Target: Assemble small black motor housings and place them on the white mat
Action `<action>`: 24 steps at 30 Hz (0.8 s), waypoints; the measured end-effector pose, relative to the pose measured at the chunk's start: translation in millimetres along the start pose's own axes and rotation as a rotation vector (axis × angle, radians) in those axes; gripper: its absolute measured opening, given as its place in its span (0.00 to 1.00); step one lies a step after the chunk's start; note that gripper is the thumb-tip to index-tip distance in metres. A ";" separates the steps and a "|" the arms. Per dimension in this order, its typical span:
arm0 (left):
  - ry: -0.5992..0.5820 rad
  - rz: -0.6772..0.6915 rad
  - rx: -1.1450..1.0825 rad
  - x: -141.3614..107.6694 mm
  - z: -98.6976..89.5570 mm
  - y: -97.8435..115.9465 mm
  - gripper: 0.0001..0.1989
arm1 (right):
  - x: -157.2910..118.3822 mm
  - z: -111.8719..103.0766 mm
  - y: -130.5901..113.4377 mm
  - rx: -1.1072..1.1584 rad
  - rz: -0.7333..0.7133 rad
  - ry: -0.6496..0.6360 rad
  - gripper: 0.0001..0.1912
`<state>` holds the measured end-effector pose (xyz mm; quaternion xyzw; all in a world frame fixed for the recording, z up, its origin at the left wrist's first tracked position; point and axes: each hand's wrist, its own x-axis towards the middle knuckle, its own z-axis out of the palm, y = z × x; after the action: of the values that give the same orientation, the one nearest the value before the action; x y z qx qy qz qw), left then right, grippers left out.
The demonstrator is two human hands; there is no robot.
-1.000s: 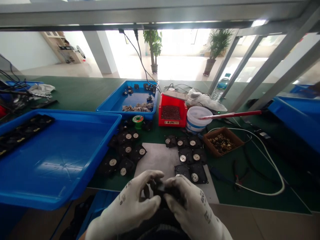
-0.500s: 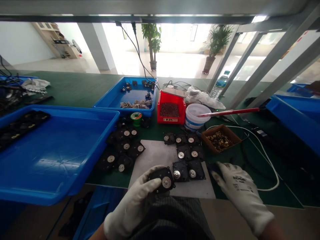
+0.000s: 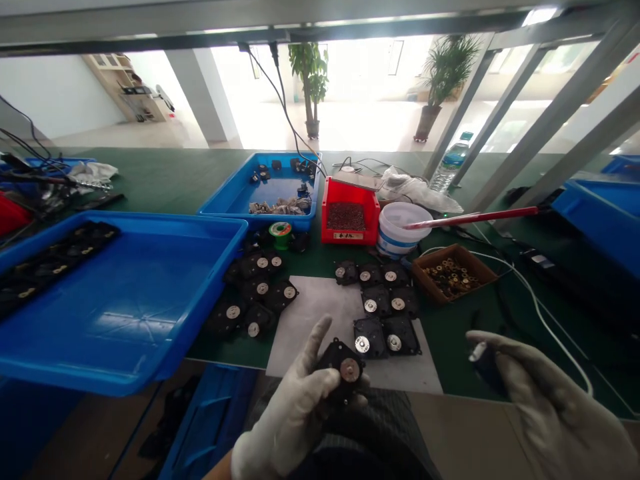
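Note:
My left hand (image 3: pixel 295 407), in a white glove, holds a black square part (image 3: pixel 336 357) with a round metal disc, over the near edge of a pale sheet (image 3: pixel 315 300). Its index finger sticks out. To the right, my gloved right hand (image 3: pixel 545 393) grips a small dark object (image 3: pixel 484 363) with a light tip; what it is I cannot make out. Several similar black parts (image 3: pixel 369 337) with discs lie in rows on the sheet's right side, and more (image 3: pixel 233 313) are clustered left of the sheet.
On the left stands a large blue tray (image 3: pixel 150 293) with black parts. Behind are a smaller blue tray (image 3: pixel 235 190), a green spool (image 3: pixel 281 235), a red bin (image 3: pixel 350 237) of screws, a white bucket (image 3: pixel 395 247) and a brown box (image 3: pixel 425 283) of brass-coloured pieces. A white cable curves at right.
My right hand has moved right and turned, with the dark object now showing in it. My left hand has lifted its index finger off the black part. The whole view has shifted slightly.

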<state>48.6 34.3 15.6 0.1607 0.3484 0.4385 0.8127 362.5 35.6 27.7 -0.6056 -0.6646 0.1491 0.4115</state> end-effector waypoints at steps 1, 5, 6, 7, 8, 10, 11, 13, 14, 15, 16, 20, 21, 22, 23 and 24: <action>-0.019 -0.017 0.026 0.7 1.4 -1.9 0.40 | -4.3 6.3 -13.0 0.027 -0.068 -0.049 0.16; -0.041 -0.016 0.159 4.6 2.1 -13.5 0.29 | -10.8 48.7 -60.9 0.021 -0.174 -0.136 0.17; -0.026 -0.002 0.199 5.0 1.7 -15.8 0.27 | -10.6 57.9 -68.6 0.003 -0.212 -0.120 0.16; -0.006 0.018 0.244 5.0 1.4 -17.2 0.26 | -10.0 65.0 -74.2 -0.015 -0.248 -0.097 0.14; 0.013 0.035 0.294 4.7 1.3 -17.7 0.26 | -9.1 69.8 -78.0 -0.028 -0.283 -0.080 0.12; 0.033 0.043 0.385 3.4 1.9 -16.1 0.27 | -6.8 73.8 -81.3 -0.044 -0.327 -0.072 0.09; 0.036 0.038 0.419 2.7 2.7 -14.3 0.27 | -5.4 74.1 -81.7 -0.047 -0.333 -0.093 0.09; 0.038 0.010 0.459 1.3 4.8 -10.2 0.28 | -2.5 74.0 -81.7 -0.059 -0.337 -0.145 0.12; 0.045 0.001 0.475 0.8 6.2 -8.2 0.29 | -1.1 74.3 -81.6 -0.067 -0.343 -0.165 0.14; 0.057 0.000 0.489 0.4 7.7 -6.5 0.29 | 0.2 74.9 -81.7 -0.073 -0.350 -0.179 0.15; 0.066 -0.001 0.500 0.1 9.3 -5.0 0.29 | 1.3 75.8 -81.8 -0.076 -0.361 -0.186 0.15; 0.072 -0.014 0.496 -0.4 15.9 -1.1 0.29 | 4.3 80.0 -82.1 -0.084 -0.390 -0.177 0.16; 0.067 -0.022 0.490 -0.5 17.2 -0.5 0.29 | 4.7 80.7 -82.1 -0.084 -0.394 -0.177 0.16; 0.063 -0.026 0.483 -0.6 18.3 0.2 0.29 | 5.1 81.2 -81.9 -0.084 -0.396 -0.178 0.16; 0.063 -0.025 0.480 -0.8 19.1 0.7 0.28 | 5.4 81.7 -81.7 -0.082 -0.394 -0.183 0.15; 0.061 -0.024 0.479 -0.9 19.6 1.3 0.28 | 5.6 82.2 -81.5 -0.079 -0.394 -0.188 0.15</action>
<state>61.3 35.2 30.5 0.3314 0.4689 0.3382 0.7456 247.5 47.4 35.8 -0.4631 -0.8109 0.0956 0.3447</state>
